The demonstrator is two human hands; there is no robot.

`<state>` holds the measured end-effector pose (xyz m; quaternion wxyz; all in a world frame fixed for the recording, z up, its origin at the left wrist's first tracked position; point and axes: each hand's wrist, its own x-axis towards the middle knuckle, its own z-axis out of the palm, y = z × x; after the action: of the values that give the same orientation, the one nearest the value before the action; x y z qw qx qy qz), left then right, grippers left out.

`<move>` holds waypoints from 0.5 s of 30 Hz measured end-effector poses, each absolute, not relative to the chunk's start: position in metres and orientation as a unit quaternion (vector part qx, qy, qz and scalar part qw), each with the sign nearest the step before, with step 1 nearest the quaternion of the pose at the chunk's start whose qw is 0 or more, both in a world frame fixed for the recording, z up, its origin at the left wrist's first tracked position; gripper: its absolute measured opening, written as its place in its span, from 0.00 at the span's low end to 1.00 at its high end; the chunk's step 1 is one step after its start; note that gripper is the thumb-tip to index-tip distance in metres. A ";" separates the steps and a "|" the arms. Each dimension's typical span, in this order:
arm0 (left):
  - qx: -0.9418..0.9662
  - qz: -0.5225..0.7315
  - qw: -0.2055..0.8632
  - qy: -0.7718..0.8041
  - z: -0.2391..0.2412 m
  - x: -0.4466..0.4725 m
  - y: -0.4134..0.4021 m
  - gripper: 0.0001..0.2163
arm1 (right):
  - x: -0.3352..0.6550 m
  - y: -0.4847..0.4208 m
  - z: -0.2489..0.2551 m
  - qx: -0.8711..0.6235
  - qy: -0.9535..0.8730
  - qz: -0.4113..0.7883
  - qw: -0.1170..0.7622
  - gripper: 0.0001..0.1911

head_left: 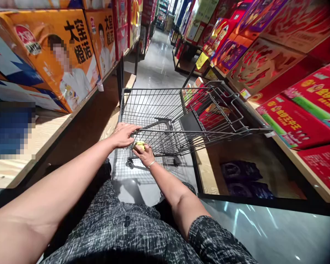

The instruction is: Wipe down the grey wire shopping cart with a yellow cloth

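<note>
A grey wire shopping cart (187, 139) stands at an angle in front of me, its basket showing bare wire mesh. My left hand (123, 134) grips the rim at the cart's near left corner, fingers over the top and thumb below. Just under that rim, my right hand (145, 155) is closed around a small crumpled yellow cloth (140, 146) held against the wire side. Much of the cloth is hidden by the fingers, so its full shape cannot be made out.
Orange drink cartons (52, 55) line the left shelf (48, 137). Red gift boxes (288, 121) fill the right shelf, with dark purple packs (242, 176) on its lower level. A tiled aisle (161, 55) runs ahead between shelves. The cart's far side is close to the right shelf.
</note>
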<state>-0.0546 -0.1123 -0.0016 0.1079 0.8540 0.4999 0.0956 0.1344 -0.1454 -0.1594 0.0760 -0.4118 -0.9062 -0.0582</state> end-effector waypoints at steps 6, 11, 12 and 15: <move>0.857 0.097 0.110 0.493 0.001 -0.062 -0.105 0.30 | 0.158 -0.135 -0.141 -0.396 -0.914 -0.069 0.061 0.25; 0.857 0.080 0.104 0.499 0.002 -0.066 -0.096 0.31 | 0.255 -0.128 -0.085 -0.497 -0.825 -0.192 0.190 0.28; 0.855 0.078 0.105 0.502 0.002 -0.066 -0.094 0.30 | 0.280 -0.130 -0.075 -0.526 -0.795 -0.213 0.215 0.28; 0.851 0.084 0.104 0.508 0.000 -0.066 -0.090 0.28 | 0.335 -0.134 -0.048 -0.616 -0.678 -0.263 0.303 0.30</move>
<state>-0.0660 -0.0902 0.0000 0.1041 0.8510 0.5079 0.0838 0.3348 -0.1339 -0.0483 0.3032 -0.6160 -0.6780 -0.2627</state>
